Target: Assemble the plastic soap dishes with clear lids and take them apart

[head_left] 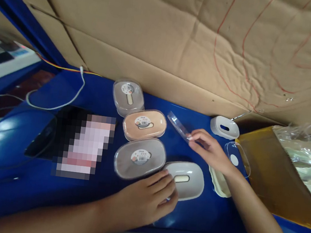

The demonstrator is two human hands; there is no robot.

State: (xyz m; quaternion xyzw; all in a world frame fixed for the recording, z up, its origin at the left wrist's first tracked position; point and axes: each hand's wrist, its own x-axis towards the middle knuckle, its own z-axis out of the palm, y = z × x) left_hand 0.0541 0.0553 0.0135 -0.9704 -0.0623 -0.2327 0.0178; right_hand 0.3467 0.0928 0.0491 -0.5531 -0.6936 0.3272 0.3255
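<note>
My right hand [209, 150] pinches one end of a clear plastic lid [179, 125], tilted nearly edge-on above the table. My left hand [153, 195] is curled over the near left rim of a light grey oval soap dish [193, 176], fingers and thumb gripping it. A cream bar-shaped insert sits in the dish's middle slot. To the left are lidded, labelled oval soap dishes: a grey one [125, 165] close to my left hand, a peach one [157, 126] behind it, and another grey one [137, 101] farthest back.
A white oval piece with a slot [226, 129], a clear lid [242, 157] and a cream tray [222, 187] lie right. A taped cardboard box [267, 172] holds plastic-wrapped pieces. A blurred-out phone-like object [86, 146] and white cable [54, 107] lie left. Cardboard [143, 28] stands behind the blue table.
</note>
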